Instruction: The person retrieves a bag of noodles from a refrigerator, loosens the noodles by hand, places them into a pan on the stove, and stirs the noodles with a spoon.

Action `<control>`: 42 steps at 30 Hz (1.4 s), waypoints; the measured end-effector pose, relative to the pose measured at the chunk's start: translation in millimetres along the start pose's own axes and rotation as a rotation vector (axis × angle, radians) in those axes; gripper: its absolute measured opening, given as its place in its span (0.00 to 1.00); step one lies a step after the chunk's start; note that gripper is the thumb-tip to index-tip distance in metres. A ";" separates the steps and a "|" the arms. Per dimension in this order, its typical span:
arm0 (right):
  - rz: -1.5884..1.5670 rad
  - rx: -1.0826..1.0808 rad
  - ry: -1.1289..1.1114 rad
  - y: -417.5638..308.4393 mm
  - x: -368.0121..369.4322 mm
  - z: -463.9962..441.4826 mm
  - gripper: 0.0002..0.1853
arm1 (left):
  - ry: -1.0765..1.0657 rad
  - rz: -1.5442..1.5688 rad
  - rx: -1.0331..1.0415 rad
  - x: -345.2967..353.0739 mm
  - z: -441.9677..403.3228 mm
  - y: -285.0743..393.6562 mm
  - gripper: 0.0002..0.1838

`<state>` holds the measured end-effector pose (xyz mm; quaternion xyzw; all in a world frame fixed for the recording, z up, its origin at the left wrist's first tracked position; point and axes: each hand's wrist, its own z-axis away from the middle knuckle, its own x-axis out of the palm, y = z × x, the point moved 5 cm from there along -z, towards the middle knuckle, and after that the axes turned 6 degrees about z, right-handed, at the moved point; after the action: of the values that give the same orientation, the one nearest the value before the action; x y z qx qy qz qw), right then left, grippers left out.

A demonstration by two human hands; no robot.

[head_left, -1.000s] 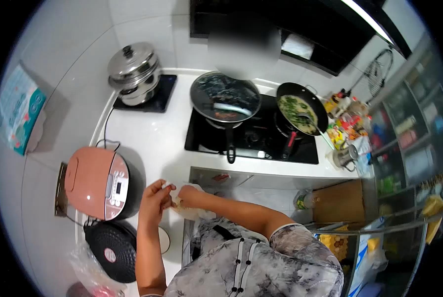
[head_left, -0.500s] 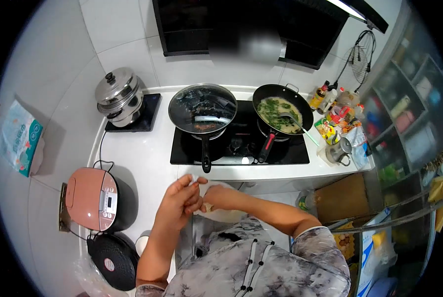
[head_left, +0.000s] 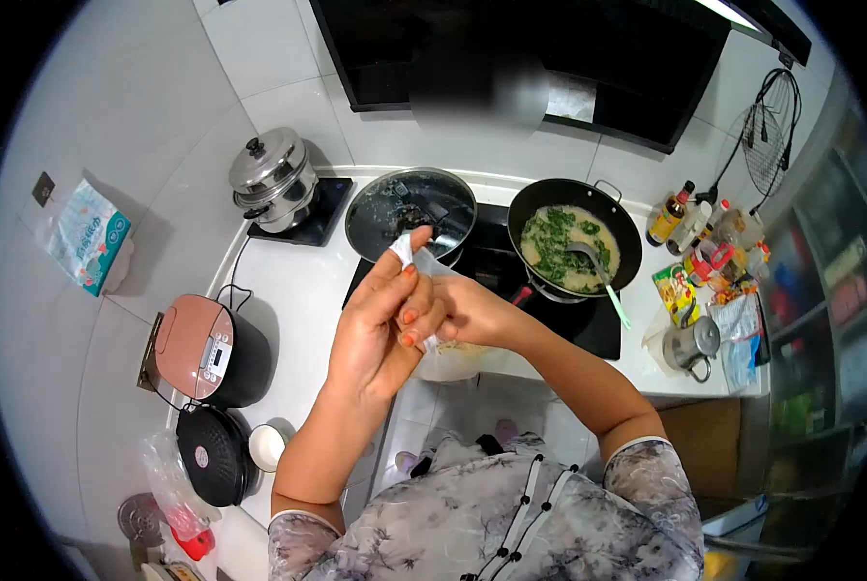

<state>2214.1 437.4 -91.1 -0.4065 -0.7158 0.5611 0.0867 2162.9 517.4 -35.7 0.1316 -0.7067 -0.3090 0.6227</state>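
Observation:
Raised in front of the stove, my left hand (head_left: 380, 324) is closed with curled fingers. A white tissue-like piece (head_left: 401, 252) is pinched at its upper fingers, and a bit of white also shows lower, between the hands. My right hand (head_left: 467, 308) meets it from the right, its fingertips hidden behind the left fingers, so what they grip cannot be made out. Behind and below the right hand is a pale round dish (head_left: 457, 363), mostly covered by the hands; whether a hand supports it is unclear.
A lidded pan (head_left: 409, 198) and a wok (head_left: 540, 198) of greens in pale broth, with a ladle (head_left: 598, 266), stand on the cooktop. Left are a steamer pot (head_left: 269, 174), rice cooker (head_left: 196, 353) and white bowl (head_left: 268, 447). Bottles (head_left: 668, 218) and a metal pitcher (head_left: 695, 344) are right.
Both hands have risen toward the stove and come together, now overlapping the lidded pan in view. More of the white piece shows. The camera view has shifted.

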 end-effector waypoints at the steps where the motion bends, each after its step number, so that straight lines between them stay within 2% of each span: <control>1: -0.002 -0.011 -0.012 0.1 -5.9 1.3 0.15 | 0.037 0.024 0.042 2.4 -5.3 -2.5 0.19; 3: 0.079 -0.071 0.033 -0.1 -21.5 4.6 0.15 | 0.078 0.049 0.099 7.9 -16.1 -10.7 0.19; 4: -0.038 -0.129 -0.025 7.5 -25.4 3.7 0.11 | 0.109 0.115 0.129 10.7 -21.1 -15.5 0.18; 5: -0.041 -0.135 -0.037 16.4 -32.8 1.1 0.11 | 0.136 0.182 0.160 12.2 -26.6 -19.5 0.18; 7: 0.002 -0.122 0.064 29.9 -53.9 -4.9 0.06 | 0.105 0.212 0.194 16.5 -38.4 -26.1 0.16; 9: -0.047 -0.246 0.010 25.6 -58.2 -6.0 0.04 | 0.135 0.310 0.227 23.7 -49.7 -32.1 0.15; 11: 0.132 -0.204 0.122 17.9 -71.8 -6.2 0.06 | 0.145 0.290 0.245 30.6 -61.6 -34.8 0.14; 13: 0.140 -0.139 0.073 11.9 -84.0 -9.8 0.08 | 0.111 0.350 0.298 33.0 -68.0 -32.7 0.14; 15: 0.406 -0.120 0.036 15.0 -83.1 -15.5 0.11 | 0.086 0.365 0.290 38.4 -71.7 -29.2 0.13; 17: 0.390 -0.152 0.052 11.1 -89.8 -18.7 0.11 | 0.073 0.412 0.322 35.7 -77.5 -23.9 0.13; 19: 0.134 -0.085 0.096 9.9 -104.7 -25.1 0.11 | 0.062 0.413 0.354 36.8 -81.0 -18.7 0.14; 21: 0.245 -0.127 0.108 1.8 -115.6 -29.3 0.12 | 0.051 0.456 0.385 37.1 -81.6 -15.3 0.16; 23: 0.300 -0.002 0.102 2.7 -123.9 -32.7 0.13 | 0.045 0.443 0.377 31.7 -86.0 -15.1 0.17; 24: 0.150 0.057 0.143 8.4 -131.2 -36.0 0.15 | 0.064 0.446 0.395 29.8 -89.6 -15.4 0.18; 25: 0.225 -0.021 0.232 12.9 -141.0 -40.4 0.15 | 0.082 0.453 0.414 28.1 -93.7 -15.9 0.18; 28: 0.324 0.058 0.203 7.5 -155.4 -43.8 0.15 | 0.117 0.497 0.412 30.5 -113.4 -18.9 0.20; 30: 0.139 0.173 0.138 21.2 -162.3 -48.3 0.16 | 0.133 0.493 0.414 30.1 -126.2 -19.3 0.19; 31: 0.149 0.168 0.141 26.3 -167.7 -50.2 0.16 | 0.121 0.495 0.416 32.5 -130.2 -18.6 0.19; 33: -0.026 0.215 0.283 29.1 -181.7 -47.8 0.15 | 0.133 0.516 0.409 40.9 -134.9 -20.1 0.18; 34: -0.120 0.211 0.252 27.3 -189.8 -45.8 0.15 | 0.141 0.479 0.438 46.3 -136.1 -19.7 0.25; 35: -0.114 0.206 0.257 24.9 -199.9 -44.4 0.15 | 0.132 0.479 0.436 48.1 -139.2 -19.5 0.25; 37: -0.401 0.285 0.250 26.8 -217.8 -40.6 0.16 | 0.128 0.441 0.441 49.3 -146.1 -20.0 0.25; 42: -0.477 0.289 0.386 19.4 -273.0 -26.4 0.17 | 0.093 0.452 0.411 55.6 -163.5 -27.4 0.24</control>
<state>2417.5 272.1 -8.0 -0.3098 -0.6741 0.5333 0.4064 2304.0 419.8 -2.2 0.1085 -0.7366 -0.0069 0.6676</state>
